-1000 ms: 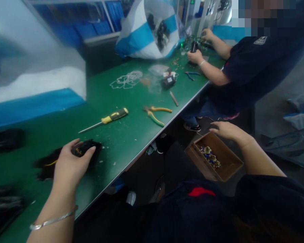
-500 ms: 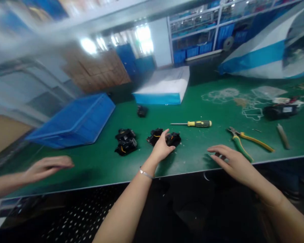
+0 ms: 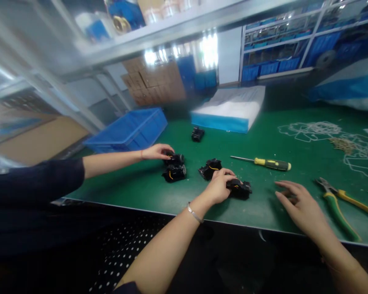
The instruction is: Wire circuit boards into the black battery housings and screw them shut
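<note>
My left hand [image 3: 221,186], with a silver bracelet at the wrist, has its fingers closed on a black part with a yellow wire [image 3: 239,189] at the table's front. Just behind that hand lies a similar black part [image 3: 211,168], also with a yellow wire. My right hand [image 3: 300,205] hovers over the green table [image 3: 199,216], fingers apart and holding nothing. It is nearest to the pliers [image 3: 333,200], which have one green and one yellow handle. A yellow-and-black screwdriver [image 3: 268,163] lies beyond both hands.
A co-worker's hand [image 3: 156,152] touches one of two black parts [image 3: 175,173] at the left. Behind stand a blue bin [image 3: 125,130], another black part [image 3: 197,134] and a white-and-blue package [image 3: 230,108]. White looped strands [image 3: 313,130] lie at the right.
The view has swung left. My left hand has closed on the right-hand black part, now farther from the other one. The co-worker's hand has reached to the left-hand parts.
</note>
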`<move>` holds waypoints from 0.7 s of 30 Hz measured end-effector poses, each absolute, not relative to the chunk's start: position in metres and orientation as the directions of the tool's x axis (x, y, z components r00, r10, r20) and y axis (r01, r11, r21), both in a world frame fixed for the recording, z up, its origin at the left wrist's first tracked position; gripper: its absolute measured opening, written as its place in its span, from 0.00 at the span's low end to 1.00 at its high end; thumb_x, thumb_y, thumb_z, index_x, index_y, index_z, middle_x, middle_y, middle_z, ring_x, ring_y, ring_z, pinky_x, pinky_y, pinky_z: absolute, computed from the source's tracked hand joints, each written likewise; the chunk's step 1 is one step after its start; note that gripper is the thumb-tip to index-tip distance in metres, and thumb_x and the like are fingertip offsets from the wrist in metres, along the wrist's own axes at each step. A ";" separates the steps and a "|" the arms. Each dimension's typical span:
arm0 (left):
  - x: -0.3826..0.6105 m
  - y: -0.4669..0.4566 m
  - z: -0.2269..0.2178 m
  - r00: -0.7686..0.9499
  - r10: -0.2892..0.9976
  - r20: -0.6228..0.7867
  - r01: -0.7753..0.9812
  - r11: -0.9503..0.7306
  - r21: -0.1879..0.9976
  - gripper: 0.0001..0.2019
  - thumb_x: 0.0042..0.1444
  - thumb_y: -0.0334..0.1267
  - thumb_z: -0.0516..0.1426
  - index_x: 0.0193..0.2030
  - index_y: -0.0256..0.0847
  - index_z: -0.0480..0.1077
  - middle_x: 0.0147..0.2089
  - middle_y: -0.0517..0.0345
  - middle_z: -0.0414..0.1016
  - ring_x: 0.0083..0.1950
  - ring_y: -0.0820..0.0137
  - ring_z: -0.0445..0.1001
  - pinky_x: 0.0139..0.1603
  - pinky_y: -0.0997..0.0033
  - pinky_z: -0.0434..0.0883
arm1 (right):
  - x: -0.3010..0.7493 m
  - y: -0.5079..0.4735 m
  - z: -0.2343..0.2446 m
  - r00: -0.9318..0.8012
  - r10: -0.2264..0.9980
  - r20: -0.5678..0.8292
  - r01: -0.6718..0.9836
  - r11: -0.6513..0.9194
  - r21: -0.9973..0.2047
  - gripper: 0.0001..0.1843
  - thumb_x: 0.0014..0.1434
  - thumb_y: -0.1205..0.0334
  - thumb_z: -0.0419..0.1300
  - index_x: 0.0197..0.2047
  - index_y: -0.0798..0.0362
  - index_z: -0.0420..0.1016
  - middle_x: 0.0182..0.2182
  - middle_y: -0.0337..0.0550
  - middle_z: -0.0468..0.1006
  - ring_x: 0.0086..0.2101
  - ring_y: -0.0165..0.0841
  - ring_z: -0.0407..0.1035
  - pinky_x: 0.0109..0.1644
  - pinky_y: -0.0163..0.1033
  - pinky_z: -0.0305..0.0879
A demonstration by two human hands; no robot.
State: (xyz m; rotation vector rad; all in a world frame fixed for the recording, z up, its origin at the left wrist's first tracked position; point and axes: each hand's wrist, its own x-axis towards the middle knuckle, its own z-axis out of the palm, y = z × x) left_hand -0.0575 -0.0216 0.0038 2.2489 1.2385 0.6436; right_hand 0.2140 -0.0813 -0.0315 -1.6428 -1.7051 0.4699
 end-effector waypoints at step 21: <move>-0.043 -0.015 0.010 0.438 0.850 0.291 0.695 -0.526 0.490 0.30 0.45 0.20 0.53 0.54 0.50 0.70 0.61 0.59 0.64 0.61 0.64 0.64 0.64 0.59 0.61 | 0.212 -0.041 -0.002 0.120 0.960 0.253 0.973 -0.063 -0.224 0.15 0.62 0.54 0.53 0.41 0.57 0.71 0.40 0.55 0.67 0.40 0.44 0.65 0.41 0.44 0.62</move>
